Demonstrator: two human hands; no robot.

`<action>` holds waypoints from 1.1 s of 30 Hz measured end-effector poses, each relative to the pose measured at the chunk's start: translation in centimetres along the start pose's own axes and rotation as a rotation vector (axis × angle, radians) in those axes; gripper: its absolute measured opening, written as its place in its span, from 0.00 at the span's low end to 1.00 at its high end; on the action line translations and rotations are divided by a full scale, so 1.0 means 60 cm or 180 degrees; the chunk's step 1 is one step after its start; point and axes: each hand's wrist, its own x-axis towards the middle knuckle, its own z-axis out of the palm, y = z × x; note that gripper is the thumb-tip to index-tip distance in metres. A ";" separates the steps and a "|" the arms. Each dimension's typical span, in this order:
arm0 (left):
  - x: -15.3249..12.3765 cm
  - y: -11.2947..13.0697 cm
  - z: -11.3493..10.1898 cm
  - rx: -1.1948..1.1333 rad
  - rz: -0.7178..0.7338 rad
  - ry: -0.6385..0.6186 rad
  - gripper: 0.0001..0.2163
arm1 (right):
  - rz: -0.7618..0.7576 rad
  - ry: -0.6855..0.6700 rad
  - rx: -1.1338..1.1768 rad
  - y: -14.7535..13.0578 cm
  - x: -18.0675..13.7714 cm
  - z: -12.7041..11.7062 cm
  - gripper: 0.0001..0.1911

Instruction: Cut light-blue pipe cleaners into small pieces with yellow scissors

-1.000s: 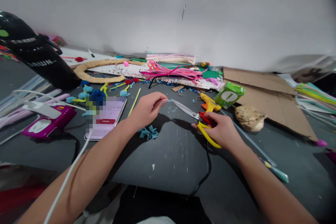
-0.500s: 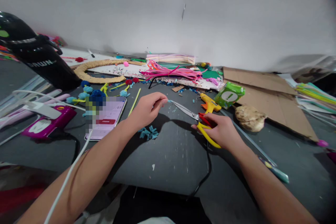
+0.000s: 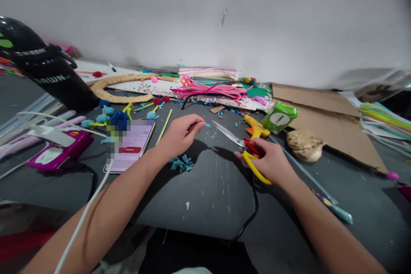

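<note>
Between the fingertips of my left hand a small blue strip is pinched, its end poking out to the right. My right hand grips scissors by their red and yellow handles. The blades point up and left toward the strip, a short gap away from it. Below my left wrist lies a small pile of cut blue pieces on the dark table. A thin yellow-green stick lies just left of my left hand.
A phone, a purple power bank and a black bottle stand or lie at left. Pink pipe cleaners lie at the back. Right are a yellow glue gun, a green box and cardboard. A white cable crosses my left forearm.
The scissors' tips have drawn back slightly from the blue strip, which they were touching or nearly touching before. My left hand has stayed almost in place.
</note>
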 end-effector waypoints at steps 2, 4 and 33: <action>-0.001 0.000 0.000 0.0024 0.0008 0.0001 0.09 | -0.0032 -0.0037 -0.0033 0.003 0.000 0.002 0.21; -0.001 0.000 0.000 0.0049 0.0013 0.0010 0.09 | -0.0071 -0.0056 -0.0068 0.005 0.001 0.004 0.21; 0.000 0.008 0.000 0.0056 -0.0052 -0.0036 0.10 | -0.0066 -0.0057 -0.0254 -0.001 0.001 0.001 0.21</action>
